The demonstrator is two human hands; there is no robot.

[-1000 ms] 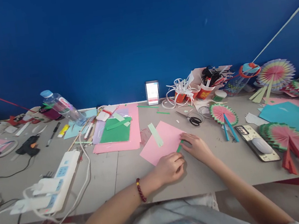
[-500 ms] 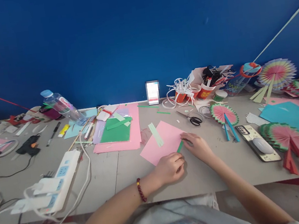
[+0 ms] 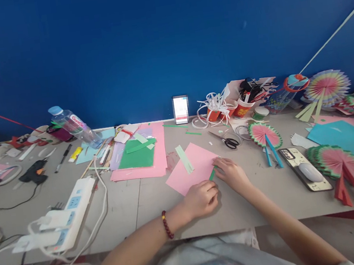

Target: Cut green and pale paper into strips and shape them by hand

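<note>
A square of pink paper (image 3: 198, 158) lies turned cornerwise on the table in front of me. Along its lower right edge runs a narrow green paper strip (image 3: 213, 173), with a hand at each end. My left hand (image 3: 202, 198) is closed, fingers curled at the strip's lower end. At the upper end, by the paper's right corner, the fingers of my right hand (image 3: 233, 174) press together on the strip. Most of the strip is covered by my fingers. Pale green strips (image 3: 185, 159) lie on the pink sheet's upper left part.
Scissors (image 3: 226, 140) lie beyond my right hand. Pink and green paper sheets (image 3: 137, 157) are stacked left of centre. A power strip (image 3: 76, 213) with cables lies at left. Folded paper fans (image 3: 265, 134) and a phone (image 3: 304, 170) with a mouse on it are at right.
My right hand has shifted slightly left along the paper's edge, its fingers a little more over the strip. My left hand and the pink paper look unmoved.
</note>
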